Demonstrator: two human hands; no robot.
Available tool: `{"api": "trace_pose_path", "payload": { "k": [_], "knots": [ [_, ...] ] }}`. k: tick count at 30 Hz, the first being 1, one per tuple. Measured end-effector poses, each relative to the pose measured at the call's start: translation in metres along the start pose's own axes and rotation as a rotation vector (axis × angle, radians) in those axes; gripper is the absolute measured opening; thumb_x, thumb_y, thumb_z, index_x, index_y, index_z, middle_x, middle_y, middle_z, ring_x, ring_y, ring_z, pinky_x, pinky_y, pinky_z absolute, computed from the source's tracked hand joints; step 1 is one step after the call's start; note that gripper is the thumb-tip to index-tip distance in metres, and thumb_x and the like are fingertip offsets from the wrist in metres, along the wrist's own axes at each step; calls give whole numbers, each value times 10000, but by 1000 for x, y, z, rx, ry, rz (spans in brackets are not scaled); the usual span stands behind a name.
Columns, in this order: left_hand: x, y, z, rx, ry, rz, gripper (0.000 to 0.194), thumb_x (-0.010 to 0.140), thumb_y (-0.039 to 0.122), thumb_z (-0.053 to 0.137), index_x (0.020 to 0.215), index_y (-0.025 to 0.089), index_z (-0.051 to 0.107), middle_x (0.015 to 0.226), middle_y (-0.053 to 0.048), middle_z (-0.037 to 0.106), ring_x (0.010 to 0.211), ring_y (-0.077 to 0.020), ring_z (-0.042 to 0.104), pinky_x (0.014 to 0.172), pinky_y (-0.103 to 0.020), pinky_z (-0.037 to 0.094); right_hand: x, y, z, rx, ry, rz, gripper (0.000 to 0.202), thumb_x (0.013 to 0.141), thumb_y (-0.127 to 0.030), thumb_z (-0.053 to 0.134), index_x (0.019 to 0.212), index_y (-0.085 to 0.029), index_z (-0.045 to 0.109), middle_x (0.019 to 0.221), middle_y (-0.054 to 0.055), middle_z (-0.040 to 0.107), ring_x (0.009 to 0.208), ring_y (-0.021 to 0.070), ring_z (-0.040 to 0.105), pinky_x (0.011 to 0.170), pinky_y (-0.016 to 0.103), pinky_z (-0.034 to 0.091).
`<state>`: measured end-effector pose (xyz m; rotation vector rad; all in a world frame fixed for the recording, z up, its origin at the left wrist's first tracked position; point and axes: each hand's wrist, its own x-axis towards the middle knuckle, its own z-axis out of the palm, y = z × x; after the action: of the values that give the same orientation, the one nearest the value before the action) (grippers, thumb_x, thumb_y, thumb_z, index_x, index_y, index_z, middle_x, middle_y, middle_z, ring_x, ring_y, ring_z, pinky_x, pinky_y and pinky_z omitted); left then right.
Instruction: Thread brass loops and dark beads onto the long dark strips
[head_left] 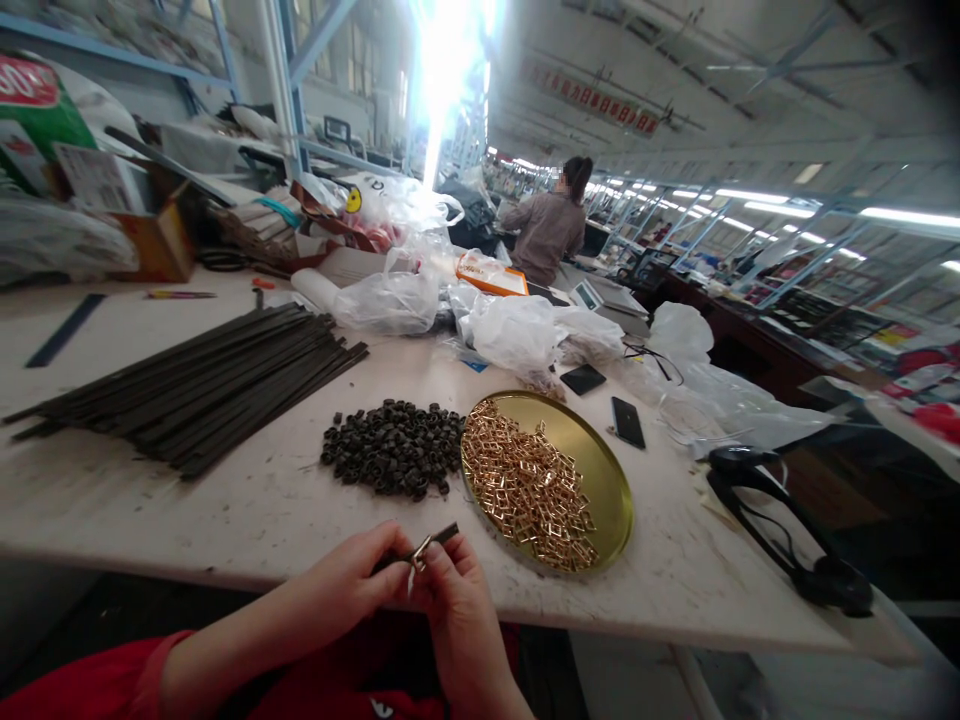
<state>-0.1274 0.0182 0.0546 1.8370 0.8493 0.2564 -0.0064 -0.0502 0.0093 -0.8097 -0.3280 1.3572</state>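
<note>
A round golden tray (604, 474) holds heaped buckles (525, 487).

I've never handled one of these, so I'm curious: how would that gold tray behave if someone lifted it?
The tray would probably stay stiff, given its even, round rim. It might feel lopsided, since the gold pieces are heaped toward one side. Tilted, they'd likely slide, as they lie loose.
</note>
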Motion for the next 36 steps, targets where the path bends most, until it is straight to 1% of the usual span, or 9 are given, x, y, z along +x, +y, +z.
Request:
{"api": "trace_pose_path", "payload": {
  "k": [9, 13, 15, 17, 20, 24, 30, 33, 36],
  "knots": [
    [-4, -5, 2, -229, -34, -100, 294, 738, 464, 498, 733, 170, 493, 627, 44, 502, 512, -101, 391, 456, -202, 298, -2, 10, -2, -369, -46, -113, 200, 782, -359, 596, 854, -173, 577, 818, 14, 632, 740, 141, 569, 712, 275, 462],
    [-5, 0, 3, -335, -47, -208, 365, 660, 530, 509, 723, 177, 441, 583, 56, 505, 435, -64, 312, 414, -191, 210, -3, 12, -9, -764, 118, -464, 131, 787, -311, 596, 757, -191, 555, 693, -14, 574, 659, 132, 528, 636, 248, 431],
    [-5, 2, 3, -398, -39, -265, 361, 633, 525, 507, 724, 186, 422, 564, 66, 505, 416, -56, 289, 404, -191, 173, -6, 9, -10, -943, 54, -657, 90, 821, -272, 549, 781, -200, 583, 710, 0, 579, 687, 141, 527, 643, 251, 422],
    [-4, 3, 2, -419, -31, -298, 327, 618, 490, 503, 723, 192, 418, 545, 72, 507, 409, -56, 284, 404, -194, 161, -10, 2, -10, -1018, -76, -736, 165, 869, -269, 463, 906, -215, 615, 796, 29, 611, 762, 159, 541, 692, 274, 430],
    [-4, 3, 1, -395, -25, -302, 277, 619, 446, 493, 710, 193, 423, 529, 71, 508, 421, -65, 301, 420, -200, 184, -12, -10, -8, -981, -204, -596, 284, 911, -308, 373, 1018, -223, 621, 844, 46, 630, 802, 168, 558, 734, 295, 443],
    [-4, -5, 2, -356, -8, -272, 296, 641, 462, 519, 687, 179, 446, 542, 56, 503, 484, -90, 372, 461, -203, 251, -5, -19, -9, -804, -310, -251, 183, 851, -339, 516, 889, -207, 637, 783, 12, 616, 736, 144, 576, 671, 254, 451],
    [3, -34, 10, -278, -8, -171, 267, 697, 427, 526, 712, 163, 493, 593, 41, 522, 556, -127, 445, 509, -219, 327, -2, -24, -11, -971, -379, -263, 94, 788, -250, 592, 863, -209, 630, 762, -13, 547, 723, 123, 514, 642, 226, 386],
    [3, -37, 12, -208, 10, -146, 240, 705, 400, 512, 714, 160, 511, 607, 39, 516, 576, -135, 457, 526, -225, 342, -2, -24, -11, -1003, -362, -168, 29, 769, -211, 594, 787, -188, 595, 733, -24, 506, 680, 108, 475, 605, 214, 358],
    [1, -32, 11, -169, 14, -160, 200, 690, 359, 493, 716, 162, 515, 615, 39, 508, 587, -137, 457, 523, -220, 338, 0, -22, -17, -878, -373, -24, 54, 786, -231, 572, 788, -184, 545, 699, -38, 479, 641, 93, 440, 575, 202, 339]
  ]
}}
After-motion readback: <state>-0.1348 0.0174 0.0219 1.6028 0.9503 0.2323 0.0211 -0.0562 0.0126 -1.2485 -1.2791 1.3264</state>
